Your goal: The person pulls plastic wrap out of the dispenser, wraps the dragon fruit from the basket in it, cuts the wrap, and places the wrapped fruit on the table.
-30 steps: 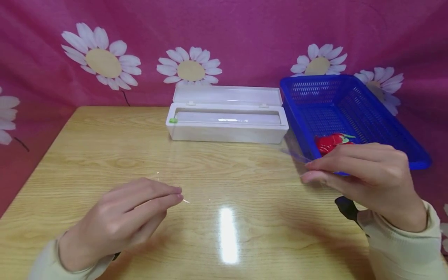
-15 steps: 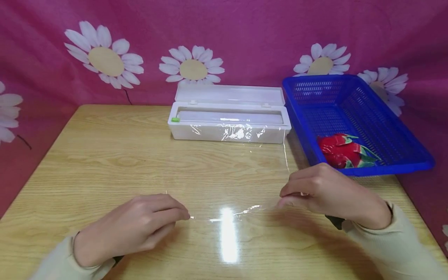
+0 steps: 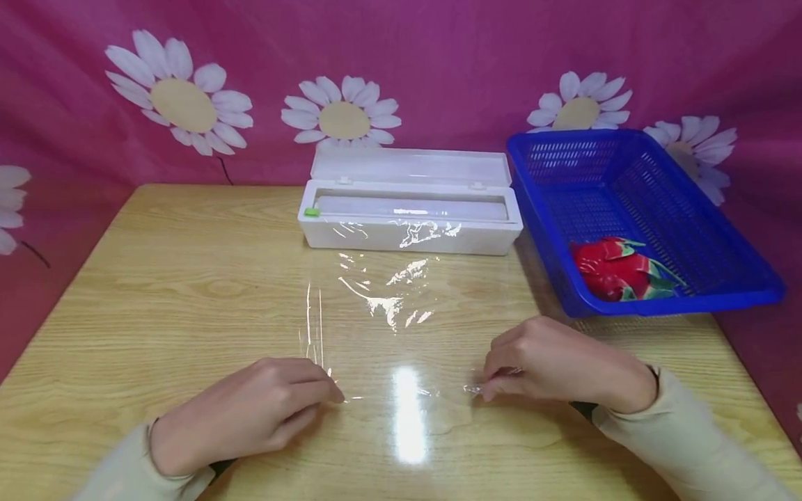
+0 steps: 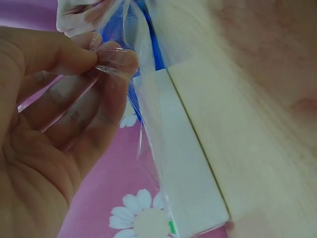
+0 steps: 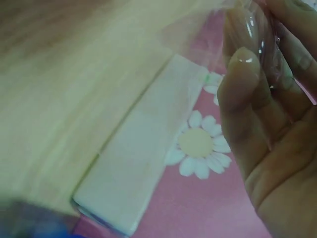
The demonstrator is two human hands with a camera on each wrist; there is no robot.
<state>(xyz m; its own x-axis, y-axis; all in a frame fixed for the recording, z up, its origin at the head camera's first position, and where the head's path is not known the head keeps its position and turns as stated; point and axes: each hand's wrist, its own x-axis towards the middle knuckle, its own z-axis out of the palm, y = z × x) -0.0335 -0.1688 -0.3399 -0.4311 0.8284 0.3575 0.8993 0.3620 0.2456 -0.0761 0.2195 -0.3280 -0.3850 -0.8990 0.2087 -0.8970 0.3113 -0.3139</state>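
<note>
The counter (image 3: 156,278) carries a white film dispenser (image 3: 410,233) at the far middle with its lid up, and a blue basket (image 3: 720,278) at the far right with a red fruit (image 3: 610,268) inside. A sheet of clear film (image 3: 382,306) runs from the dispenser toward you and lies slack and wrinkled over the wood. Your left hand (image 3: 250,410) pinches the near left corner of the film, and your right hand (image 3: 564,365) pinches the near right corner. To do this step well, keep both pinches level and spread apart, so the near edge goes taut. Draw evenly toward yourself, because the wrinkles near the dispenser will probably fold and cling otherwise.
</note>
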